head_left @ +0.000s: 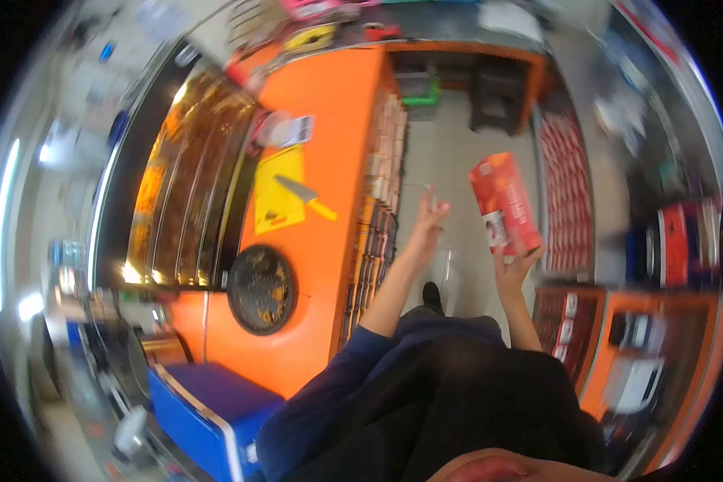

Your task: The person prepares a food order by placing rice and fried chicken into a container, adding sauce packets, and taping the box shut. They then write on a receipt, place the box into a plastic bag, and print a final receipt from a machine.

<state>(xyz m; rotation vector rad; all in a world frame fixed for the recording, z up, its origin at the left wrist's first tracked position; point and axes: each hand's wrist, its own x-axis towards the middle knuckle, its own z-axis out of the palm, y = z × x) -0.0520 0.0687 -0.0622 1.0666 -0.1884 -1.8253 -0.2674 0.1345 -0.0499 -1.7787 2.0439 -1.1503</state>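
Note:
My right hand (520, 261) is closed round the lower end of a red cardboard box (506, 201), which stands tilted above the floor. To its left my left hand (430, 222) is raised beside the orange counter, its fingers blurred. Something thin and pale shows at its fingertips, too small to make out. On the counter (329, 104) a knife (305, 197) with a yellow handle lies across a yellow cutting board (279, 193). Nearer to me is a round black tray (261, 289) with brown residue.
A lit glass display case (189, 177) stands on the counter's left. A blue box (209, 410) is at the lower left. Red boxes (566, 193) line a shelf at the right, with orange shelving (659, 301) below. A dark stool (496, 96) stands ahead.

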